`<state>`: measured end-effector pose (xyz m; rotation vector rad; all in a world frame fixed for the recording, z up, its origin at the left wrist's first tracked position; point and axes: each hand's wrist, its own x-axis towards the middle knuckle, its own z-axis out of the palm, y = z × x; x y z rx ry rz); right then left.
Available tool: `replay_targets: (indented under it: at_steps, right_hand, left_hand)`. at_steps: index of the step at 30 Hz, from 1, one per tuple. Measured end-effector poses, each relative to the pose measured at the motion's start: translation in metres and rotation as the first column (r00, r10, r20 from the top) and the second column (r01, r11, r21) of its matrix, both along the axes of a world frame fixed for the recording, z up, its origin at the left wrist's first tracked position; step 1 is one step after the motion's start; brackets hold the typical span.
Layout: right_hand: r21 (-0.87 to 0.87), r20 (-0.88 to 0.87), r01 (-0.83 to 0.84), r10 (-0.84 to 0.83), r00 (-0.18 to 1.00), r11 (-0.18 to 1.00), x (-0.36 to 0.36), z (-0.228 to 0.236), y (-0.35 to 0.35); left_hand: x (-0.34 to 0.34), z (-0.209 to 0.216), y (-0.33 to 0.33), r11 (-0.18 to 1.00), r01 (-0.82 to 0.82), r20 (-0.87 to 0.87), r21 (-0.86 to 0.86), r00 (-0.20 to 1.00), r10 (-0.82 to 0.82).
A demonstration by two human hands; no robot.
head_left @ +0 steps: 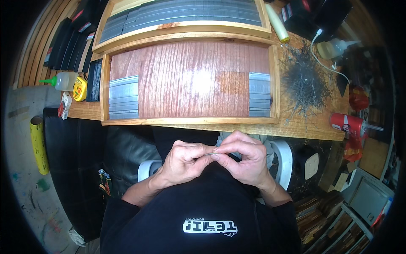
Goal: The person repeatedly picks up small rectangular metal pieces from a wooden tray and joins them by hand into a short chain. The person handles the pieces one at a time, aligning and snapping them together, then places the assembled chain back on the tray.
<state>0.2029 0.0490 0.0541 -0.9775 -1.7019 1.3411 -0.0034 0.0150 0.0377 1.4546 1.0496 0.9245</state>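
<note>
Strip [209,154], thin, greyish, mostly hidden, pinched between my left hand [184,160] and right hand [245,160], both nearly closed, short of wooden tray [190,121]. Could bend if I press unevenly; could drop if pinch loosens.

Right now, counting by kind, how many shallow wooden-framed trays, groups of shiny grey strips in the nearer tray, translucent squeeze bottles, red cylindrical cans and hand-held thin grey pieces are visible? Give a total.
Hand-held thin grey piece: 1
Shallow wooden-framed trays: 2
Shiny grey strip groups, nearer tray: 2
Translucent squeeze bottles: 2
Red cylindrical can: 1
Total: 8
</note>
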Motion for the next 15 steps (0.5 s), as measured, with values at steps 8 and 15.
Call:
replay_targets:
  at_steps: [8, 15]
  right_hand:
    - [0.014, -0.014, -0.007, 0.007, 1.0, 1.0, -0.0018, -0.0005, 0.0001]
    - [-0.006, 0.004, -0.042, 0.042, 0.999, 0.999, -0.0007, -0.0009, 0.0011]
  left_hand:
    - [-0.0002, -0.0028, -0.0017, 0.999, -0.018, 0.005, 0.032, 1.0, 0.018]
    - [-0.0005, -0.0018, -0.0023, 1.0, -0.016, -0.006, 0.019, 1.0, 0.016]
